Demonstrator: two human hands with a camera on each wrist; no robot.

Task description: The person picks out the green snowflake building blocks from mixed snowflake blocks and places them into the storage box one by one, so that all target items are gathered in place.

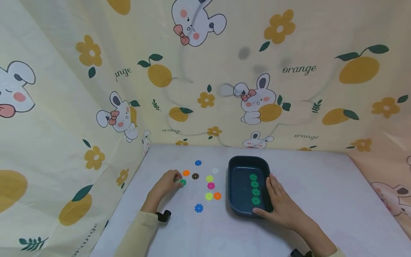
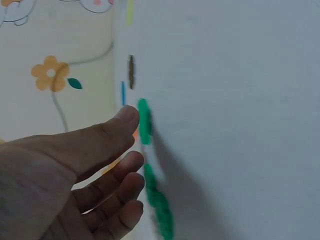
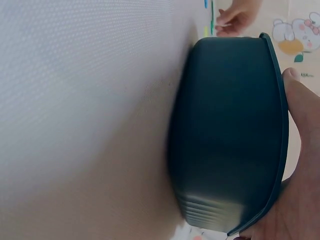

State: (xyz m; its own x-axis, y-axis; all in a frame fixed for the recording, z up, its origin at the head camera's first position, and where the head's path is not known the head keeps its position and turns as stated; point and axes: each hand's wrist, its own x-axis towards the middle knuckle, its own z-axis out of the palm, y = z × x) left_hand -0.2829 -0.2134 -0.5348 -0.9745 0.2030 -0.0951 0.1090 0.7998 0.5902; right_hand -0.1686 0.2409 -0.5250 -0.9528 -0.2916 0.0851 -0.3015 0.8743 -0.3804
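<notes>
My left hand [image 1: 167, 182] is low over the left of the table, fingers bent, beside green flower-shaped discs [image 1: 182, 182]. In the left wrist view its thumb tip is right by one green disc [image 2: 145, 121]; whether they touch cannot be told. More green discs [image 2: 159, 205] run below the fingertips, partly overlapping. My right hand [image 1: 284, 207] rests on the right rim of a dark blue rectangular tub [image 1: 236, 192], fingers straight along the side, thumb on the front edge. Inside, several green discs [image 1: 254, 184] form a column along the right.
Between hand and tub lie loose discs: blue [image 1: 198, 208], orange [image 1: 217, 196], brown [image 1: 195, 176], pink [image 1: 211, 186], yellow-green [image 1: 209, 196] and white [image 1: 216, 171]. A white cloth [image 1: 321, 185] covers the table; a printed curtain [image 1: 208, 71] rises behind it.
</notes>
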